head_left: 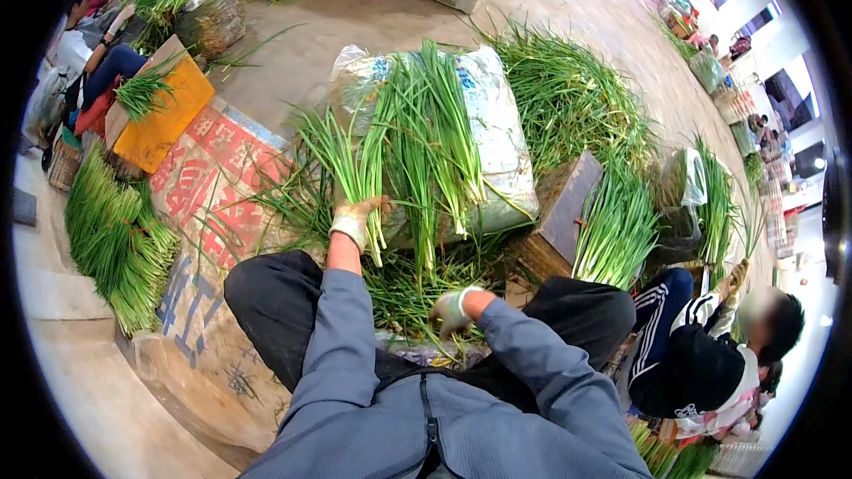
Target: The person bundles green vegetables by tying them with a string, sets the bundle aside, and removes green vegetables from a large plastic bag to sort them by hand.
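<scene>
My left hand [355, 217], in a pale work glove, is closed around the lower stems of a bunch of green onions [351, 164]; its leaves rest on a plastic-wrapped bale. More green onions [448, 129] lie across the bale, pale ends toward me. My right hand [456, 310], also gloved, hangs low between my knees with loosely bent fingers, partly apart, and no held thing visible. Beneath it are loose leaves and trimmings [399, 297].
The white bale [501, 129] stands before me, with a leafy heap [577, 93] behind. A wooden block [568, 204] and bundled greens [617, 231] are at right, near a seated person [701, 355]. Stacked greens [120, 235] and an orange board [164, 115] are at left, with another person [89, 58].
</scene>
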